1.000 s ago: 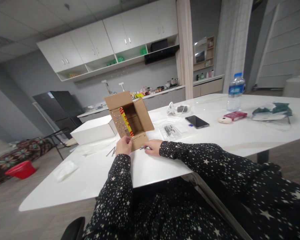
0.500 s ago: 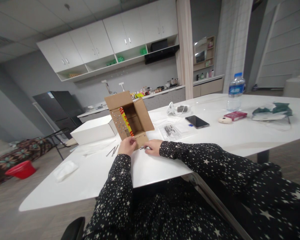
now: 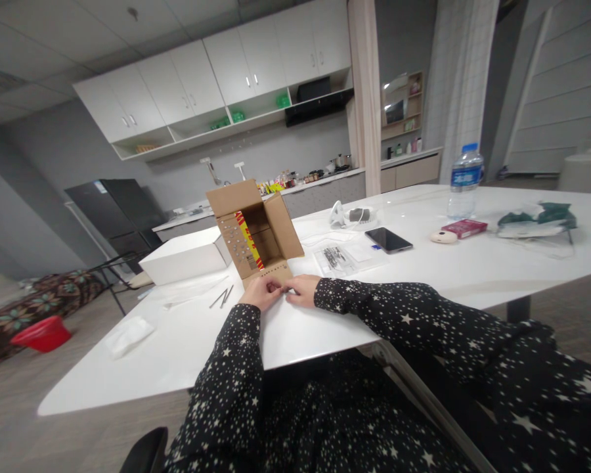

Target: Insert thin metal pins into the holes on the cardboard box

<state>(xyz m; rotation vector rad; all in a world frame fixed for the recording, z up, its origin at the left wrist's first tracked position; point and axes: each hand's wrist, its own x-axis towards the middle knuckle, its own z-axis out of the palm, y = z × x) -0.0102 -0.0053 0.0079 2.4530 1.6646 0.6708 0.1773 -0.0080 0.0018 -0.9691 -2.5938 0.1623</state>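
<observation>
On the white surface (image 3: 423,269), the open brown cardboard box (image 3: 256,233) lies tipped toward the person, red-and-yellow packaging showing inside. The left hand (image 3: 261,292) pinches its near flap; the right hand (image 3: 303,289) rests curled beside, fingertips meeting at something too small to identify. Steady, light pressure seems wise.

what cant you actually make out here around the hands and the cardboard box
Head view, the only one:
- What the left hand and right hand pinch between them: too small, covered by the fingertips.
- Lower front of the cardboard box: hidden behind both hands.
- Box's floor: dark and blocked by its flaps.
- Print on the red and yellow strip inside: too small to read.
- Thin metal pieces on the table: too small to identify.
</observation>
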